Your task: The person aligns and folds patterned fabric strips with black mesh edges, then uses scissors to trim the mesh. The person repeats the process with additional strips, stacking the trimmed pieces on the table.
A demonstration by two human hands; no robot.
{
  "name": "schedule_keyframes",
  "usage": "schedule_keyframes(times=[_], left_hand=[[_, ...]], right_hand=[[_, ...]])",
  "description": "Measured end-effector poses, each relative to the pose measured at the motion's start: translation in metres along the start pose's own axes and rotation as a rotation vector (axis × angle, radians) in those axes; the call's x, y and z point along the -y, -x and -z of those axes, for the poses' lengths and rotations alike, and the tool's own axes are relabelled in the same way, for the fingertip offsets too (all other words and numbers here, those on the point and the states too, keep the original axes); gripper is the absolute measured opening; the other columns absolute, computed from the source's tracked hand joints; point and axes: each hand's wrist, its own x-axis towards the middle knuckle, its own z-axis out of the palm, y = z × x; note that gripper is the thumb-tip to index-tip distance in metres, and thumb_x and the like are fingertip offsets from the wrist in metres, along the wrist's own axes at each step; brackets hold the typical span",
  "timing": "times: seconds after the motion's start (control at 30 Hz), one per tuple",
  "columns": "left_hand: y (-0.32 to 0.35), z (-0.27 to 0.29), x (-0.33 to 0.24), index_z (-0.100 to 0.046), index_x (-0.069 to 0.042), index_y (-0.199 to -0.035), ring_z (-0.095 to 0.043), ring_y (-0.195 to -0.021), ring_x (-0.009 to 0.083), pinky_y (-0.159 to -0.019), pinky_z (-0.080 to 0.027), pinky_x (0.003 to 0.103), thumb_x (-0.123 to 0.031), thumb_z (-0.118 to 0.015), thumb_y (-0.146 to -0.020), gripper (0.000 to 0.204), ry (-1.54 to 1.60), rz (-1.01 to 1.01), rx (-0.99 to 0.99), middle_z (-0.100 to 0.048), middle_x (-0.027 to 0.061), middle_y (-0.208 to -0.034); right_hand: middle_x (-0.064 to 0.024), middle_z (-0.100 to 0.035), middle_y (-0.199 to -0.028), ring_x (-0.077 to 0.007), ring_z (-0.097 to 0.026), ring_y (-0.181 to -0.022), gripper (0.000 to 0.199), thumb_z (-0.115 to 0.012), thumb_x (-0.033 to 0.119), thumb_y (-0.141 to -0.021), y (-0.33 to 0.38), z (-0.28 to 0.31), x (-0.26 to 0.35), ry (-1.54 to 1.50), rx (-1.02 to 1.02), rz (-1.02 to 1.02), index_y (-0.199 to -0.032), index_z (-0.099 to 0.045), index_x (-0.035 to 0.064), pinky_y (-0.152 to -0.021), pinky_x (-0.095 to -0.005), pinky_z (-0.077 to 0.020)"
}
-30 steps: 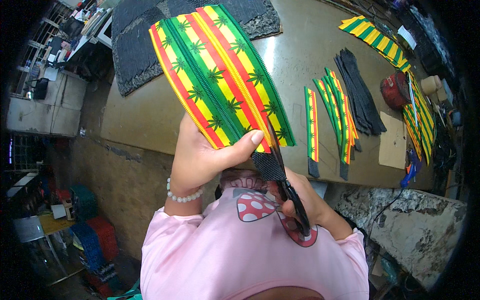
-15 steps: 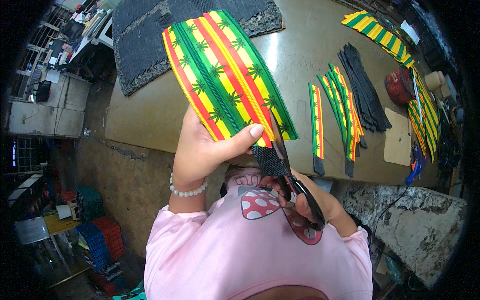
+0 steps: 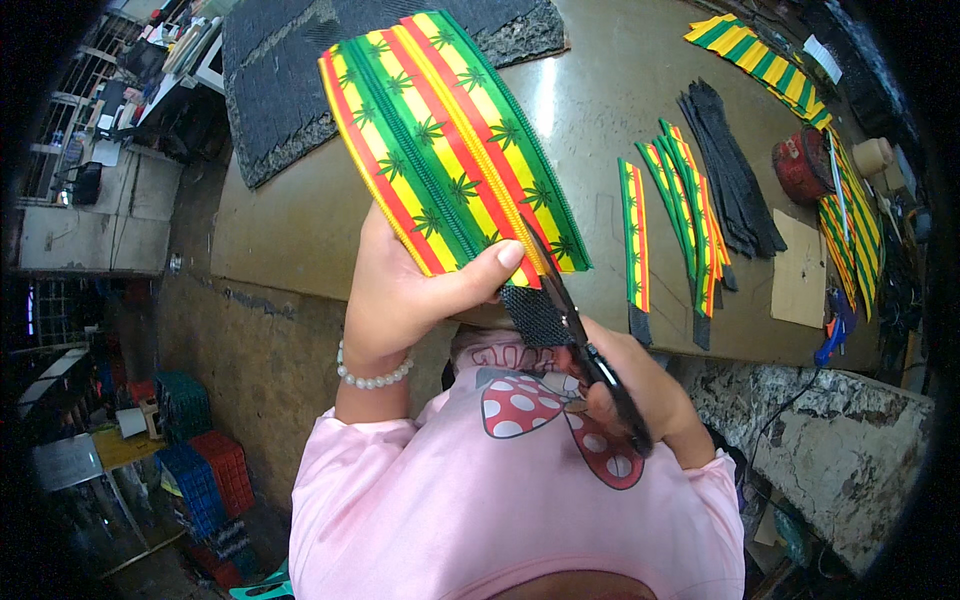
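The leaf-print band (image 3: 450, 150) has risen slightly, and the black scissors (image 3: 604, 375) have swung a little left since half a second ago, their blades now lying over the band's near right end. The left hand (image 3: 395, 290) pinches that near end, thumb on top and the fingers hidden beneath, while a short black mesh tail (image 3: 533, 315) hangs just below. The right hand (image 3: 645, 380) is curled around the scissors' handles; it is blurred, and how its fingers sit in the loops is hard to make out.

The raised red, yellow and green band, with its toothed green and yellow lines, stands in front of the worktable (image 3: 290, 230) and hides part of a dark rough mat (image 3: 275, 115) at the far left. To the right of the hands, one narrow matching strip (image 3: 636, 235) lies beside a fanned bunch of similar strips (image 3: 688, 215), with long black strips (image 3: 730, 180) just beyond. Farther right are a cardboard piece (image 3: 798, 265), a red round container (image 3: 800, 165) and a blue-handled tool (image 3: 836, 330) near the table's edge; green and yellow striped pieces (image 3: 755, 60) spread across the far right corner. Blue and red crates (image 3: 215, 475) stand on the floor at the near left.
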Motion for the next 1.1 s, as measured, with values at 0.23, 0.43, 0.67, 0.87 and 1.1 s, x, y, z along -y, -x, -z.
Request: schedule_keyframes(times=[0.23,0.43,0.67,0.87,1.1], left_hand=[[-0.003,0.004,-0.004,-0.055,0.003,-0.111,-0.064,-0.062,0.0098,-0.052,-0.053,0.021,-0.008,-0.076,-0.080,0.038,0.059,0.199,0.061,-0.068,0.0083,-0.088],[-0.001,-0.007,0.002,-0.057,0.004,-0.109,-0.064,-0.063,0.0100,-0.053,-0.053,0.021,-0.008,-0.075,-0.080,0.036,0.056,0.116,-0.071,-0.067,0.0082,-0.088],[0.004,-0.011,0.007,-0.058,0.004,-0.107,-0.065,-0.070,0.0106,-0.056,-0.053,0.021,-0.008,-0.076,-0.079,0.035,-0.035,-0.028,-0.160,-0.068,0.0086,-0.092],[0.001,-0.004,0.004,-0.057,0.004,-0.110,-0.065,-0.066,0.0107,-0.054,-0.053,0.021,-0.008,-0.077,-0.079,0.038,0.006,0.035,-0.098,-0.068,0.0087,-0.090],[0.000,0.007,0.003,-0.055,0.005,-0.109,-0.065,-0.062,0.0120,-0.052,-0.054,0.022,-0.006,-0.075,-0.081,0.035,0.161,0.181,0.034,-0.068,0.0106,-0.089]], right_hand=[[0.0006,-0.045,-0.078,-0.0088,-0.043,-0.063,0.093,-0.044,0.094,-0.066,0.000,0.032,0.006,-0.332,0.226,-0.221,-0.090,-0.049,0.0048,-0.054,-0.0219,-0.0343],[0.0033,-0.045,-0.072,-0.0041,-0.044,-0.060,0.064,-0.054,0.070,-0.086,0.001,0.011,0.004,-0.848,0.309,-0.193,-0.098,-0.051,0.0070,-0.051,-0.0186,-0.0357],[-0.0153,-0.055,-0.073,-0.0264,-0.053,-0.061,0.050,-0.076,0.038,-0.080,-0.009,0.007,0.000,-0.029,-0.072,0.072,-0.094,-0.048,-0.0004,-0.057,-0.0384,-0.0435],[-0.0138,-0.054,-0.073,-0.0231,-0.053,-0.059,0.053,-0.077,0.043,-0.077,-0.008,0.010,0.000,-0.078,-0.019,-0.002,-0.093,-0.050,0.0006,-0.055,-0.0366,-0.0423],[0.0061,-0.041,-0.069,-0.0034,-0.038,-0.055,0.073,-0.058,0.078,-0.076,0.002,0.010,-0.002,-0.844,0.254,-0.233,-0.093,-0.050,0.0071,-0.048,-0.0178,-0.0317]])
